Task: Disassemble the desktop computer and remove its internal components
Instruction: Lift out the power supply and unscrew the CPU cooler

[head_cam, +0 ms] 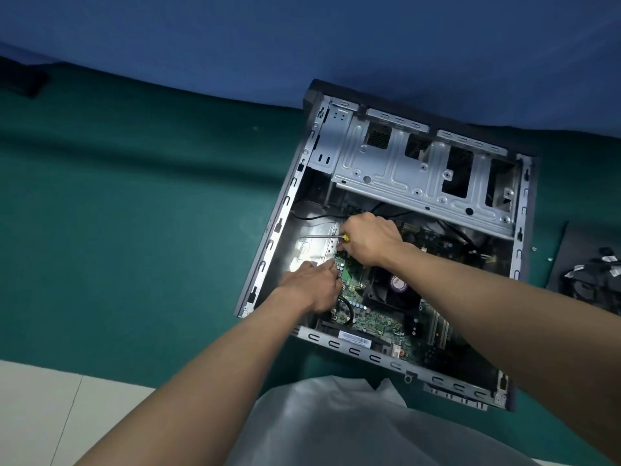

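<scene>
Gripping a screwdriver (322,236), the right hand (368,240) reaches inside the open computer case (285,210).
Fingers of the left hand (311,289), pressed together, touch the motherboard (376,321).

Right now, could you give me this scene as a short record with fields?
case: open, lying on green mat
board: inside case, fan on it
right grip: holds screwdriver, shaft pointing left
left grip: at board's left edge; hold unclear
cage: metal, at case's far end
loose parts: on dark panel, right of case
</scene>
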